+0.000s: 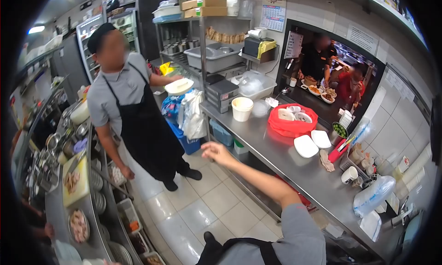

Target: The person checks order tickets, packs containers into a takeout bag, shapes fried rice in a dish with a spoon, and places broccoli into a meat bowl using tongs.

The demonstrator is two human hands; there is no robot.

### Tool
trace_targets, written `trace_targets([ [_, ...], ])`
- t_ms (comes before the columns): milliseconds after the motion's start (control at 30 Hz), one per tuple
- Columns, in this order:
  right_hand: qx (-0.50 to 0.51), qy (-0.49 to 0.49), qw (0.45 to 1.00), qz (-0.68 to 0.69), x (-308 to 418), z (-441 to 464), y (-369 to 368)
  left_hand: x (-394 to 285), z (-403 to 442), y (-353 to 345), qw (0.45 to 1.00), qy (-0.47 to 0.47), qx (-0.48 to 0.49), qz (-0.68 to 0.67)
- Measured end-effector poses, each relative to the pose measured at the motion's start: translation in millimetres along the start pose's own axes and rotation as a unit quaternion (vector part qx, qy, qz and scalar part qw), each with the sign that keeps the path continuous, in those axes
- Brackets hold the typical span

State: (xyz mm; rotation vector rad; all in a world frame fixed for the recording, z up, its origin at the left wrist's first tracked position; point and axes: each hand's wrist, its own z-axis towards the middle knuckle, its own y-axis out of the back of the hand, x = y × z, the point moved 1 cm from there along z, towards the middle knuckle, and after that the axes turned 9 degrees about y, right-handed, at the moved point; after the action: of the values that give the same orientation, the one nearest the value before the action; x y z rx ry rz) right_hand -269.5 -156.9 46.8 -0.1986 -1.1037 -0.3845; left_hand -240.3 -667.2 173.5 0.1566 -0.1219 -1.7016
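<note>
My right hand (218, 154) reaches forward above the tiled floor, between the steel counter and a co-worker. Its fingers are partly stretched out, with nothing visible in them. My left hand does not show clearly in the picture. Facing me, the co-worker (142, 122) in a grey shirt and black apron holds a white dish (179, 86) out to one side; the other arm hangs down. On the counter closest to my right arm are a red plastic bag (293, 128) with white tubs in it and two white square plates (306, 146).
A steel counter (258, 138) runs along my right, below a serving window with people beyond. On the left, another counter carries a yellow cutting board (76, 180) and a bowl of meat (78, 226). A loaded shelf rack (202, 48) stands behind.
</note>
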Motion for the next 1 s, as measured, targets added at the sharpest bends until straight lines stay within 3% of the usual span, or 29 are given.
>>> trace_targets([
  [100, -0.057, 0.076, 0.993, -0.074, 50, 85, 56, -43, -14, -109, 0.988, 0.026, 0.031, -0.149],
  [200, -0.138, 0.120, 0.965, -0.185, 74, 145, 143, -131, 0, -187, 0.951, 0.052, 0.110, -0.285],
  [300, -0.207, 0.173, 0.905, -0.329, 97, 183, 237, -252, 30, -226, 0.858, 0.045, 0.138, -0.493],
  [500, -0.289, 0.152, 0.892, -0.313, 125, 266, 393, -495, 106, -267, 0.707, -0.015, 0.143, -0.693],
  [533, -0.315, 0.154, 0.867, -0.354, 123, 283, 418, -539, 123, -277, 0.666, -0.036, 0.140, -0.732],
  [633, -0.329, 0.157, 0.818, -0.445, 117, 339, 486, -671, 170, -307, 0.618, -0.072, 0.175, -0.763],
  [667, -0.334, 0.164, 0.826, -0.424, 112, 357, 506, -714, 182, -318, 0.603, -0.084, 0.180, -0.772],
  [700, -0.345, 0.160, 0.817, -0.434, 107, 376, 526, -759, 191, -336, 0.625, -0.114, 0.160, -0.756],
  [800, -0.381, 0.128, 0.794, -0.456, 83, 423, 576, -876, 213, -377, 0.566, -0.087, 0.260, -0.777],
  [900, -0.402, 0.042, 0.737, -0.541, 82, 451, 586, -970, 233, -414, 0.403, -0.032, 0.497, -0.768],
  [933, -0.433, 0.090, 0.655, -0.613, 75, 461, 594, -1003, 235, -429, 0.411, -0.020, 0.476, -0.777],
  [1000, -0.451, 0.041, 0.649, -0.612, 76, 466, 589, -1066, 239, -453, 0.423, -0.002, 0.435, -0.795],
])
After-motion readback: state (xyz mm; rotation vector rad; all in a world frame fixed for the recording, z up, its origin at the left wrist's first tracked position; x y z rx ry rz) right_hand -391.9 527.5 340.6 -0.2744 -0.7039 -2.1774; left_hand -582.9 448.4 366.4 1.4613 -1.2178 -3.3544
